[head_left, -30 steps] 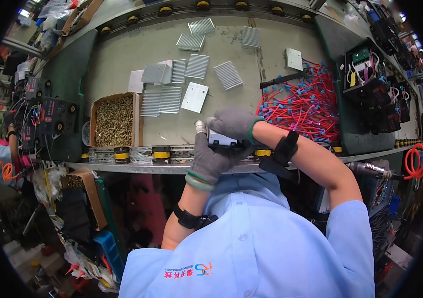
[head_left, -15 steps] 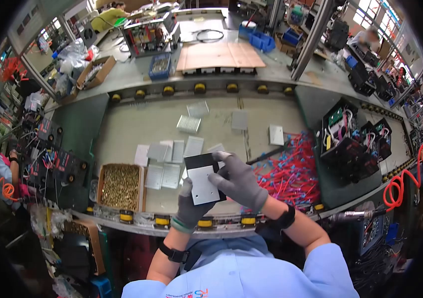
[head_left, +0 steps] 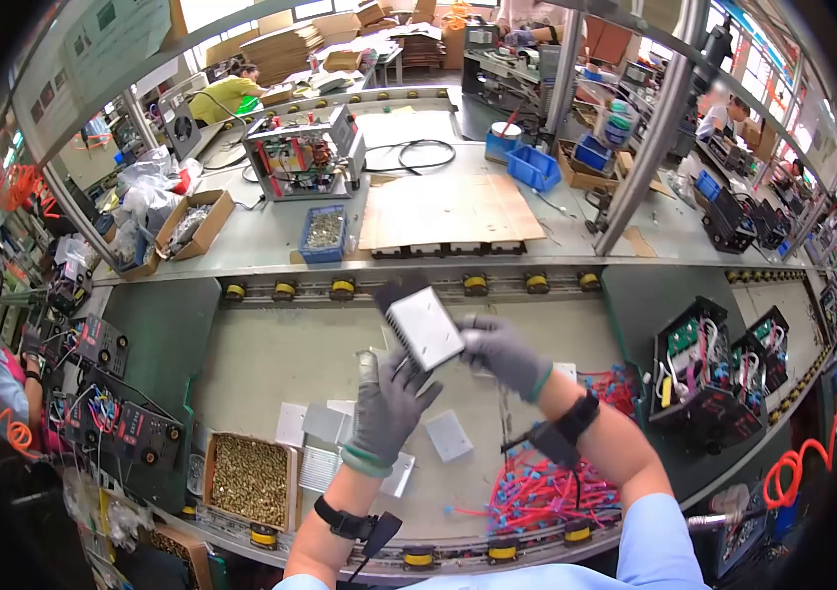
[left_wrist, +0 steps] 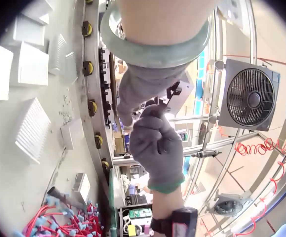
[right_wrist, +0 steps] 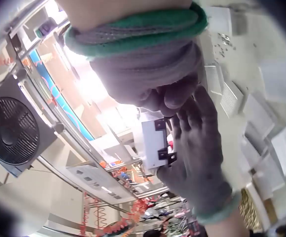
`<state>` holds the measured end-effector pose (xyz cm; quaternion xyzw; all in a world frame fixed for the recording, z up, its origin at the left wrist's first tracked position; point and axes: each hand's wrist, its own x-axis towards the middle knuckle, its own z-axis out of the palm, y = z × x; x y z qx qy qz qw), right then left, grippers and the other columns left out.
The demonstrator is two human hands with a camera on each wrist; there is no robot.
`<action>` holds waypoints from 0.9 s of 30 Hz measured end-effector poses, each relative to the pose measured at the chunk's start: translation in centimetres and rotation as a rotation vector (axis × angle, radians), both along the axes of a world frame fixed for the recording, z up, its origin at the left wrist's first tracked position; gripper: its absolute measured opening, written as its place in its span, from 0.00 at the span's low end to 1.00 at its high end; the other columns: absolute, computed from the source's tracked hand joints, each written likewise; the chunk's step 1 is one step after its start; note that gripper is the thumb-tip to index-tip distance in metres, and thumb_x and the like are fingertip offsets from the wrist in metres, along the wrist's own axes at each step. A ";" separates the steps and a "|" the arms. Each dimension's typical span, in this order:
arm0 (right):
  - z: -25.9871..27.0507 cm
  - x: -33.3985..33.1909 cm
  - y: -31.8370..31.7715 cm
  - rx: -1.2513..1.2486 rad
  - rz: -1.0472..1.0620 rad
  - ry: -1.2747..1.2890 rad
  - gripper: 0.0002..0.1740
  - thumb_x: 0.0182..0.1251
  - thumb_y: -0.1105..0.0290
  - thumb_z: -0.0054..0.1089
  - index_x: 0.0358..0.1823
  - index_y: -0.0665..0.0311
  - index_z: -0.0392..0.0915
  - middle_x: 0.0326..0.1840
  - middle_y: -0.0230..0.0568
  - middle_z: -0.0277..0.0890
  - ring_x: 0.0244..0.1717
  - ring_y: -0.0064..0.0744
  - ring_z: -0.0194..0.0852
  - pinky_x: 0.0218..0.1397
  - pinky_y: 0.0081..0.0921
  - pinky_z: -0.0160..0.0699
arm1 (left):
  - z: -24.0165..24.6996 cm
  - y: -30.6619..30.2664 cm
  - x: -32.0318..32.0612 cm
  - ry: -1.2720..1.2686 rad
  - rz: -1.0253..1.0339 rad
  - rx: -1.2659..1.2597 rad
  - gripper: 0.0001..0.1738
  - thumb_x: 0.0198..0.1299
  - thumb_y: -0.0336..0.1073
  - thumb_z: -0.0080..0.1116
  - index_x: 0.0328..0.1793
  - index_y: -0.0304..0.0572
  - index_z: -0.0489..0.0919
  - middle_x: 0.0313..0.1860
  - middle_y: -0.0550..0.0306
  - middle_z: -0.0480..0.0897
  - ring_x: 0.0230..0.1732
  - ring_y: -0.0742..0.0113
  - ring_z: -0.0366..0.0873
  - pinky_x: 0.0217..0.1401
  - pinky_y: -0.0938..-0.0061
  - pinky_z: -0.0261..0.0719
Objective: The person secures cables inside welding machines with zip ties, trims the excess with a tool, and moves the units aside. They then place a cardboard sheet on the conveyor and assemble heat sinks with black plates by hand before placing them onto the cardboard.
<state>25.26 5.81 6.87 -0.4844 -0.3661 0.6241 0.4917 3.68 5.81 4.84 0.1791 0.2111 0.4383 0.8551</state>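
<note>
My gloved right hand (head_left: 507, 356) grips the right edge of an aluminium heat sink (head_left: 428, 329), raised above the bench with its flat white face up. A dark plate (head_left: 399, 287) shows behind its far edge. Just below the near left side of the heat sink, my gloved left hand (head_left: 387, 403) has its fingers extended and spread, fingertips close to the edge. In the right wrist view, the pale block with black brackets (right_wrist: 155, 142) appears between the left hand (right_wrist: 199, 153) and the right hand (right_wrist: 148, 79).
More heat sinks (head_left: 450, 436) lie on the bench near a box of brass-coloured fasteners (head_left: 253, 479). Red wires with blue ends (head_left: 556, 492) are piled at the right. Along the far side runs a roller rail (head_left: 409, 285), with a cardboard sheet (head_left: 448, 211) beyond it.
The heat sink has risen from near the body out over the bench and turned. The left hand, which held its side, has loosened its fingers; the right hand now grips its edge. The head view tilted up.
</note>
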 end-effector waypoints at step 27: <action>-5.3 2.0 28.1 0.123 -0.135 -1.478 0.21 0.56 0.57 0.64 0.46 0.63 0.85 0.46 0.54 0.83 0.46 0.47 0.84 0.52 0.37 0.82 | -3.7 -13.1 -13.7 0.427 0.174 -0.333 0.21 0.70 0.44 0.50 0.60 0.37 0.74 0.48 0.52 0.80 0.50 0.60 0.79 0.57 0.60 0.77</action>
